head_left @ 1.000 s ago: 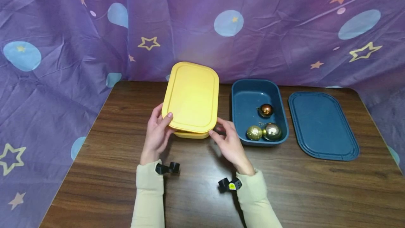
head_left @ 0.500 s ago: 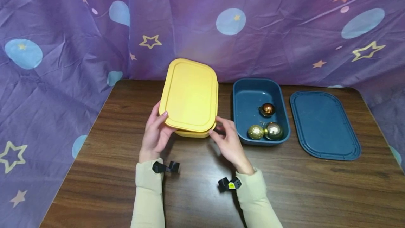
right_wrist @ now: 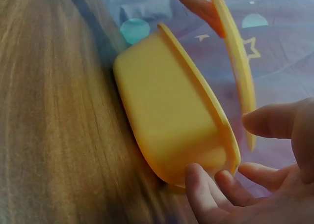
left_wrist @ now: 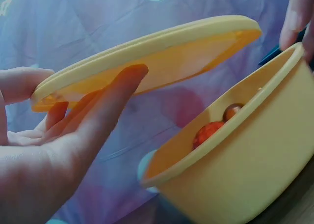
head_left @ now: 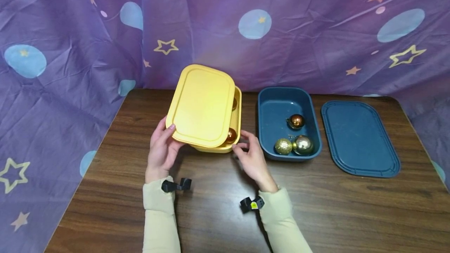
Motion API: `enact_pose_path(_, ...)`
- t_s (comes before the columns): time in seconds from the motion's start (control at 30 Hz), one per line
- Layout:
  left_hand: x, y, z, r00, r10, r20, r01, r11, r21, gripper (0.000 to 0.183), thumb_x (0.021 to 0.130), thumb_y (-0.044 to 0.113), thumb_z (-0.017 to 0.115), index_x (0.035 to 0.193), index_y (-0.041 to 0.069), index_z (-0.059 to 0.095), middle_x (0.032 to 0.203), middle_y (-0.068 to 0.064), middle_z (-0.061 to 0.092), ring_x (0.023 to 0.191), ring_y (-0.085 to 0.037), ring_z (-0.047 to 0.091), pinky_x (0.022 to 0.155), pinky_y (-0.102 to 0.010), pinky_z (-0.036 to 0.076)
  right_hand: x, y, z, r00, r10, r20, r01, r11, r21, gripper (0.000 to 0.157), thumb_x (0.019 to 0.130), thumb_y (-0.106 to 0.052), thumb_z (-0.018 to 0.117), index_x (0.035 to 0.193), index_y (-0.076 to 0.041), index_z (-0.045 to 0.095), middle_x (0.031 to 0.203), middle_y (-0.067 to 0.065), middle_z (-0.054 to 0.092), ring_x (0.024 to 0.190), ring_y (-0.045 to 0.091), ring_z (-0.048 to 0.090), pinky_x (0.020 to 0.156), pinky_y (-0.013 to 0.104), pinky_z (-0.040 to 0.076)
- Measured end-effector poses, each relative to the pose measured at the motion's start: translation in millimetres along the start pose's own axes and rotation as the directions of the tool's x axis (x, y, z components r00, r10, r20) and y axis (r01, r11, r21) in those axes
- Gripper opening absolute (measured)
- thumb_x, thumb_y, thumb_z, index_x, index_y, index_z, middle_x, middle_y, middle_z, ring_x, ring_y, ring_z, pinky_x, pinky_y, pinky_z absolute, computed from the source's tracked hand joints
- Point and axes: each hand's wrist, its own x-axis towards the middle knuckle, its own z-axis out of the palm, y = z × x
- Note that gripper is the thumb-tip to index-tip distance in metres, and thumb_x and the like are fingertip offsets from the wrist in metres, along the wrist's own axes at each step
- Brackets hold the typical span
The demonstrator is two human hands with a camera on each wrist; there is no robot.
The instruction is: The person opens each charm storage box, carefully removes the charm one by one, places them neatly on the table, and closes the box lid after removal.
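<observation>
In the head view, my left hand point(head_left: 161, 147) pinches a yellow lid point(head_left: 202, 104) at its near left corner, thumb on top, fingers underneath. The left wrist view has the lid point(left_wrist: 162, 47) tilted and raised apart from the yellow box point(left_wrist: 245, 150). On the box's right side, my right hand point(head_left: 251, 159) holds the near right corner, thumb in front and fingers round the side. A reddish-brown Christmas ball point(head_left: 230, 136) and part of another ball point(head_left: 234, 104) show inside the yellow box; the rest of its inside is hidden under the lid.
Right of the yellow box stands a blue box point(head_left: 274, 118) without its lid. It holds a copper ball point(head_left: 296, 121), a gold glitter ball point(head_left: 283, 146) and a silvery ball point(head_left: 303, 145). A blue lid point(head_left: 360, 139) lies farther right on the wooden table point(head_left: 218, 214), before a purple curtain point(head_left: 211, 18).
My left hand has moved the yellow lid leftward off the box's right side, uncovering the balls inside. My right hand stays at the box's corner.
</observation>
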Motion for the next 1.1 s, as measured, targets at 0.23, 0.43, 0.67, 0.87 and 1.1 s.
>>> enact_pose_path(0.23,-5.8,15.9,-14.0,0.99,0.081,-0.119,-0.085,0.996,-0.026,0.025,0.099,0.002,0.046,0.122,0.005,0.051,0.115,-0.009,0.064,0.1,-0.017,0.066,0.078,-0.033,0.058,3.3,6.6,1.0,1.0,0.012,-0.001,-0.012,1.0,0.01,0.052,0.088,-0.004,0.062,0.136,0.003,0.043,0.131,0.022,0.048,0.103,0.034,0.064,0.073,0.016,0.051)
enact_pose_path(0.43,-13.7,33.6,-26.4,0.957,0.201,-0.209,-0.218,0.974,-0.059,0.025,0.099,0.002,0.047,0.123,0.003,0.051,0.123,-0.012,0.06,0.111,-0.021,0.062,0.087,-0.034,0.055,3.8,7.2,2.3,1.0,0.019,0.008,-0.019,1.0,0.021,0.052,0.088,-0.004,0.062,0.136,0.004,0.043,0.131,0.022,0.049,0.102,0.034,0.063,0.073,0.018,0.053)
enact_pose_path(0.67,-20.8,45.0,-41.4,0.899,0.342,-0.272,-0.382,0.918,-0.108,0.032,0.098,-0.001,0.047,0.13,0.001,0.047,0.137,-0.018,0.049,0.123,-0.027,0.052,0.091,-0.04,0.053,3.1,6.3,2.8,1.0,0.01,0.006,-0.011,1.0,0.02,0.051,0.088,-0.003,0.061,0.135,0.006,0.043,0.129,0.024,0.051,0.1,0.033,0.064,0.071,0.016,0.053)
enact_pose_path(0.87,-17.2,44.0,-44.6,0.792,0.473,-0.385,-0.511,0.86,0.005,0.024,0.092,-0.003,0.057,0.115,-0.002,0.056,0.123,-0.019,0.056,0.111,-0.028,0.056,0.086,-0.037,0.053,3.8,9.7,6.2,1.0,0.017,-0.006,-0.017,1.0,-0.017,0.048,0.091,-0.008,0.061,0.134,0.005,0.045,0.128,0.023,0.052,0.098,0.032,0.065,0.074,0.024,0.056)
enact_pose_path(1.1,-6.7,31.7,-39.6,0.681,0.581,-0.446,-0.465,0.813,0.35,0.022,0.087,-0.014,0.057,0.099,0.001,0.067,0.098,-0.008,0.068,0.092,-0.018,0.064,0.08,-0.026,0.053,3.1,9.8,8.8,0.999,0.044,-0.018,-0.045,0.998,-0.032,0.045,0.092,-0.013,0.06,0.132,0.003,0.047,0.127,0.021,0.054,0.098,0.03,0.066,0.074,0.027,0.056)
